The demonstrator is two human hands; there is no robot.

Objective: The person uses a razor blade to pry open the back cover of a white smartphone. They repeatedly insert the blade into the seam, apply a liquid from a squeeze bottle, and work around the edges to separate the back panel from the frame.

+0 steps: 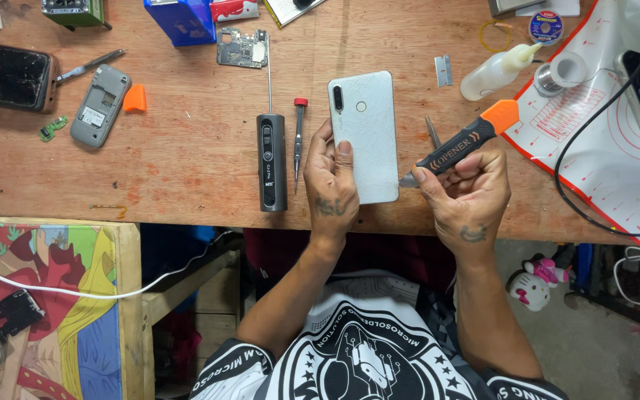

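Left hand [330,181] is pressing flat on the white phone [364,133]; right hand [462,189] is pinching the pry tool [462,144], blade at the phone's edge beside that grip. The back is likely thin and brittle.

Under the left hand [330,181] lay a white phone [364,133], its glossy glass back cracked. The right hand [462,194] gripped an opening tool [462,144] with matt black-and-orange plastic handle and thin metal blade. The table [187,155] beneath was worn, matt wood.
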